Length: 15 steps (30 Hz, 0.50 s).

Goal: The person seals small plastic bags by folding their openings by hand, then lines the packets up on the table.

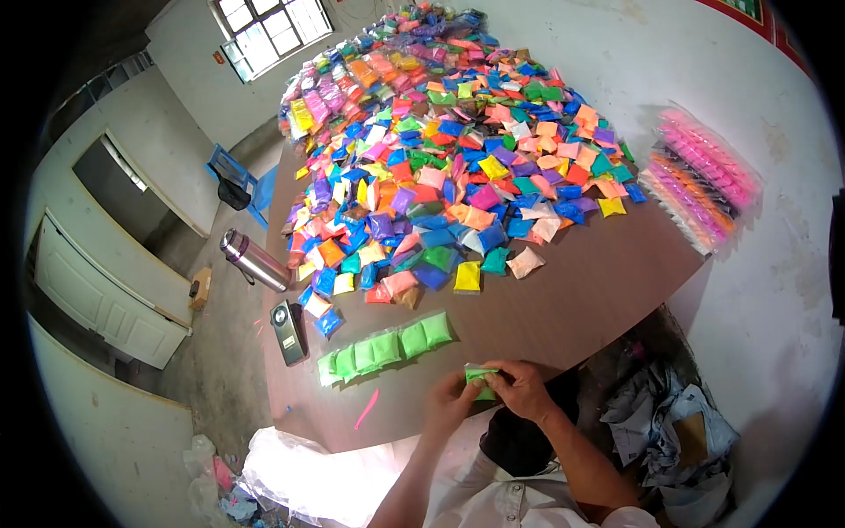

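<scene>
Room: pale walls (761, 97) with a window (275, 35) at the back; a blue chair (257, 189) stands to the left of a brown table (563, 326)
Heap: small coloured packets (475, 216), pink, blue, orange, yellow and more, cover the far part of the table; a steel flask (255, 260) and a dark gadget (288, 333) are near its left edge
Row: bright green packets (385, 352), plump, lie side by side between heap and person; a pink strip (367, 409) lies near them
Piece in hand: one green packet (481, 373), small, the row's colour, partly hidden by fingers, at the table's near edge
Left hand (450, 398): fingers drawn in, clamped on the packet's left side
Right hand (522, 390): thumb and fingers together, pinching its upper right; how firmly, I cannot tell
</scene>
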Available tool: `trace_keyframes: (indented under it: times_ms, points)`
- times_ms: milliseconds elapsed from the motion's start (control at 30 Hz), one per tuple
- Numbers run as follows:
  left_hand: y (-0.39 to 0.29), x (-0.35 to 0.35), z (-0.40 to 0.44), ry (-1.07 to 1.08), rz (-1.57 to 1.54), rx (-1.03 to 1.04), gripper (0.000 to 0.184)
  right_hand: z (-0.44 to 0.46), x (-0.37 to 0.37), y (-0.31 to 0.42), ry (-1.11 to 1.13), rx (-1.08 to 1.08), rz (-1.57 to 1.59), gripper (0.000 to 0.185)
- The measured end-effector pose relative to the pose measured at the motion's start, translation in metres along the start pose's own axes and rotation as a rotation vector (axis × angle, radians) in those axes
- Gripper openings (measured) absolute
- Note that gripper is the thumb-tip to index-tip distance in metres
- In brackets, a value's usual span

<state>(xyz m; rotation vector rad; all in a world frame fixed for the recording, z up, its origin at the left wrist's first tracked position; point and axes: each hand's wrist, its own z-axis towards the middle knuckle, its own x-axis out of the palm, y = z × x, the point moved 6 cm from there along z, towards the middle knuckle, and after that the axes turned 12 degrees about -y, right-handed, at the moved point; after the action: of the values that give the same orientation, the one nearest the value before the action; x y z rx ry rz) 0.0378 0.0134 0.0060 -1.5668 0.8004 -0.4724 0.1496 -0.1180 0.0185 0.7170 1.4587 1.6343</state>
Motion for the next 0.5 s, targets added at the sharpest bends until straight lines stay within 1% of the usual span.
trace_keyframes:
  times_ms: [67, 133, 267, 333, 367, 467, 500]
  points:
    - [-0.005, 0.003, -0.002, 0.011, -0.069, 0.031, 0.027, 0.000, -0.001, -0.003, -0.031, -0.004, 0.006, 0.022]
    - [-0.001, 0.002, 0.000, 0.019, -0.036, 0.021, 0.028, 0.000, -0.003, -0.007, -0.075, 0.050, 0.070, 0.021]
    - [0.018, 0.000, 0.008, 0.022, -0.006, 0.018, 0.028, 0.001, -0.004, -0.001, -0.052, 0.075, 0.049, 0.021]
    - [0.023, -0.001, 0.008, 0.012, -0.057, 0.033, 0.028, 0.004, -0.001, 0.012, 0.000, -0.093, -0.097, 0.023]
    - [0.022, -0.002, 0.008, 0.002, -0.106, 0.047, 0.028, 0.003, -0.002, 0.015, 0.000, -0.092, -0.097, 0.023]
    - [0.016, -0.003, 0.006, 0.018, -0.074, 0.005, 0.029, 0.001, 0.000, 0.016, 0.016, -0.029, -0.063, 0.026]
    - [0.010, -0.003, 0.006, 0.016, -0.074, 0.006, 0.029, 0.000, 0.001, 0.008, 0.020, 0.035, 0.002, 0.027]
